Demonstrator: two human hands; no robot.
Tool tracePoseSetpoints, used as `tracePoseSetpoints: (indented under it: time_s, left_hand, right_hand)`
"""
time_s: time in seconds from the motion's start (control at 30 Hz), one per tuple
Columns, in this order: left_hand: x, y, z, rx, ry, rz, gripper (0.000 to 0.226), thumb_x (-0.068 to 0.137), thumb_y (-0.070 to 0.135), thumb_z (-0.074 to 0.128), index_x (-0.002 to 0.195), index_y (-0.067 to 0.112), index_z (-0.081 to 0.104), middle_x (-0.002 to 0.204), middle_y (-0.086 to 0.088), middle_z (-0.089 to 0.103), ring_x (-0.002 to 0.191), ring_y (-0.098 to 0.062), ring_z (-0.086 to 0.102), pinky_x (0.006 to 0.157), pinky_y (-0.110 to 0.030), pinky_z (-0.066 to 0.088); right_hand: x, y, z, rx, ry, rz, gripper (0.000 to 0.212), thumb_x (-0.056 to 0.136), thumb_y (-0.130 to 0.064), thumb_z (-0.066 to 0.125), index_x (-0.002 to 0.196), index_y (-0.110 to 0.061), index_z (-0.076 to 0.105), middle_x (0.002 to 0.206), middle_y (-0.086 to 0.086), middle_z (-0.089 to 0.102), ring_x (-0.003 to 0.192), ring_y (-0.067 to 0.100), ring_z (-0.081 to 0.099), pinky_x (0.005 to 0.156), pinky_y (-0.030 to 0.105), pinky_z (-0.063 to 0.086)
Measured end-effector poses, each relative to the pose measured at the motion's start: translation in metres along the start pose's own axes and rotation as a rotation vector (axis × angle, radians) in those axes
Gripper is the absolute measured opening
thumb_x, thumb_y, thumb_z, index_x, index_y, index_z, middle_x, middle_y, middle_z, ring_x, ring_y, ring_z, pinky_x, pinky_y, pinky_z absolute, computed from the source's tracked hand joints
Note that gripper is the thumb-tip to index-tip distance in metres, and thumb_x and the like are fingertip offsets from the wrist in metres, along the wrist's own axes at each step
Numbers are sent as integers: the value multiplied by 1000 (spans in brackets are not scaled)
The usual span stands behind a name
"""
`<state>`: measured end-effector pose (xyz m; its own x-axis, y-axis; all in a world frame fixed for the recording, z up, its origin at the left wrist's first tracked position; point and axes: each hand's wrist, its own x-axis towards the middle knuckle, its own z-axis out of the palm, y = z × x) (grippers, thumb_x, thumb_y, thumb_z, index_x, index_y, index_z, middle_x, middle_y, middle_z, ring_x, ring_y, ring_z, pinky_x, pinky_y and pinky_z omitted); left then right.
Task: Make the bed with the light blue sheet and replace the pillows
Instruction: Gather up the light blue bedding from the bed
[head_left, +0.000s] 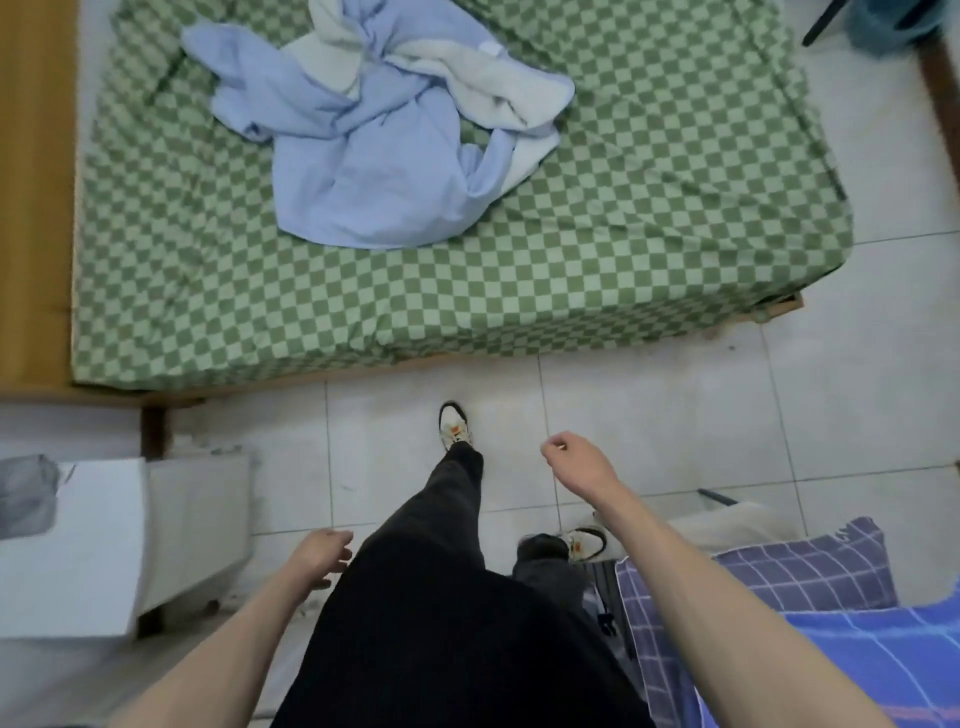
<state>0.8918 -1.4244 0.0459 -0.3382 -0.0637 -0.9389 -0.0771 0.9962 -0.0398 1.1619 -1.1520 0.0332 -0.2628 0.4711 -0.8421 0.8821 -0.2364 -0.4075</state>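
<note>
No text, label, brand or number can be read anywhere in the head view.

sheet (363, 156) bunched on bed (649, 208), pillows (810, 613) on floor right, cabinet (67, 545) left

Left hand (321, 555) low beside the left thigh, fingers (340, 552) loosely spread and relaxed, gripping nothing. Right hand (576, 464) raised farther forward, wrist bent, fingers curled loosely inward, holding nothing. Both forearms bare, reaching forward from the lower corners of the view. Left leg (447, 519) stepped ahead in dark trousers, right foot (584, 543) behind.
</note>
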Motion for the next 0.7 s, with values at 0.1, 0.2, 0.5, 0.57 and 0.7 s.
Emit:
tracePoseSetpoints:
  time_s: [0.1,0.2,0.5,0.57,0.7]
  left_hand:
    - [17,58,-34,48,-1,115,22,100,21,49,86,9,61,74,-3,57,64,-19,49,59,-26,36]
    - [36,145,-79,-8,-39,223,24,102,26,47,106,8,63,101,-7,68,88,-22,63,72,-32,44]
    - [46,341,-165,117,-38,582,24,97,30,50,97,10,64,100,-10,72,99,-35,68,88,-39,54]
    - [51,355,-171,61,-58,573,26,97,32,51,104,12,66,105,-8,73,102,-31,68,96,-44,55]
    - [69,350,-187,86,-108,509,28,101,35,49,112,16,66,115,-4,70,105,-25,67,95,-40,53]
  right_hand:
    - [14,-20,6,-67,0,54,37,100,-36,49,127,-15,63,127,2,66,118,22,60,94,30,42]
    - [23,-35,10,12,34,159,33,100,-31,51,119,-9,67,121,9,69,112,26,63,97,33,48]
    - [31,-65,2,327,88,460,26,102,-24,50,112,-4,62,94,11,66,77,24,57,70,35,45]
    - [40,-74,-2,333,76,511,25,103,-25,50,113,-4,61,97,13,67,77,25,59,70,34,46]
    - [80,-119,-10,298,-2,570,23,103,-24,50,111,-5,61,102,17,70,79,28,62,71,35,48]
